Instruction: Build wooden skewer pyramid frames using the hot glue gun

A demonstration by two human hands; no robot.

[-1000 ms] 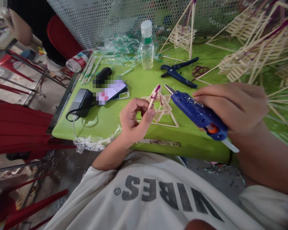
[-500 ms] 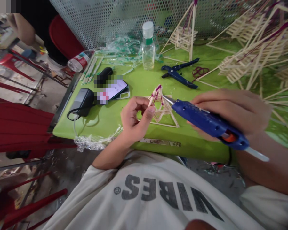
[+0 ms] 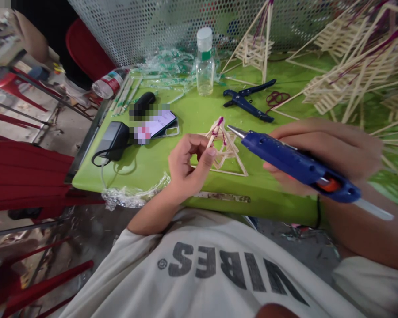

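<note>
Between the thumb and fingers of my left hand (image 3: 192, 165) is one leg of a small pyramid frame of thin wooden sticks (image 3: 241, 163). Purple thread is wound round its top and hangs down inside. The frame stands on the green tabletop (image 3: 146, 159). My right hand (image 3: 328, 152) is closed round a blue hot glue gun (image 3: 292, 161), with a clear glue stick (image 3: 374, 209) poking out of its rear. The gun's metal nozzle points at the frame's top from the right, a small gap away.
Blue cutting pliers (image 3: 248, 104) and purple thread (image 3: 277, 100) lie behind the frame. A clear bottle (image 3: 204, 66) stands farther back. At left are a phone (image 3: 157, 126) and a black charger (image 3: 112, 141). Larger stick frames (image 3: 334, 88) fill the right side. A person's arm (image 3: 31, 37) shows at upper left.
My right hand has drawn the glue gun back to the right, so the nozzle has come away from the frame's top. My left hand keeps its hold on the frame.
</note>
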